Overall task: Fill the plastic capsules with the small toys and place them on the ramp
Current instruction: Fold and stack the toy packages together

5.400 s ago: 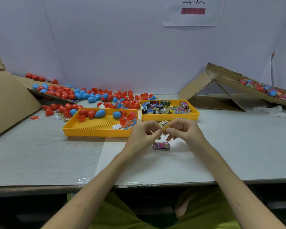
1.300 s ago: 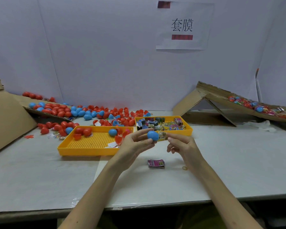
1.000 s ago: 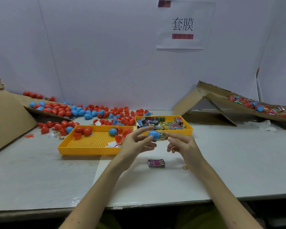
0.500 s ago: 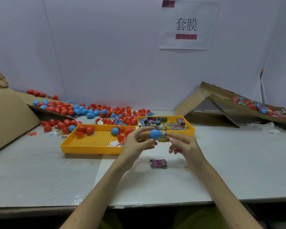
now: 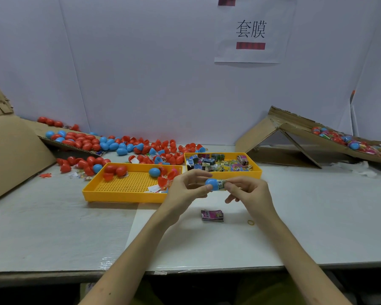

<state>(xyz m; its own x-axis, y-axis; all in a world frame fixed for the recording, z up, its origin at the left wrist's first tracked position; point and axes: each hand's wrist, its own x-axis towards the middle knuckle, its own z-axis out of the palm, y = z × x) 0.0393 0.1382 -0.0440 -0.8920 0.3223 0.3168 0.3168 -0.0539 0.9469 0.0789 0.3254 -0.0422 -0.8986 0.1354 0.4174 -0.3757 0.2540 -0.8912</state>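
Observation:
My left hand (image 5: 186, 190) pinches a blue capsule half (image 5: 211, 184) between thumb and fingers, above the table in front of the trays. My right hand (image 5: 249, 192) pinches a small yellow printed toy packet (image 5: 222, 184) whose end sits in the capsule's open side. A cardboard ramp (image 5: 299, 128) slopes down to the right at the far right, with several filled capsules (image 5: 348, 142) on it.
A yellow tray (image 5: 128, 195) holds a few red and blue capsule halves. A second yellow tray (image 5: 256, 170) holds several toy packets. Loose red and blue capsules (image 5: 119, 147) lie behind. A purple packet stack (image 5: 212, 215) and a rubber band (image 5: 250, 222) lie on the table.
My right hand has brought the packet against the blue capsule and its end now sits in the opening. The view has shifted slightly; earlier both hands worked the packet without a capsule.

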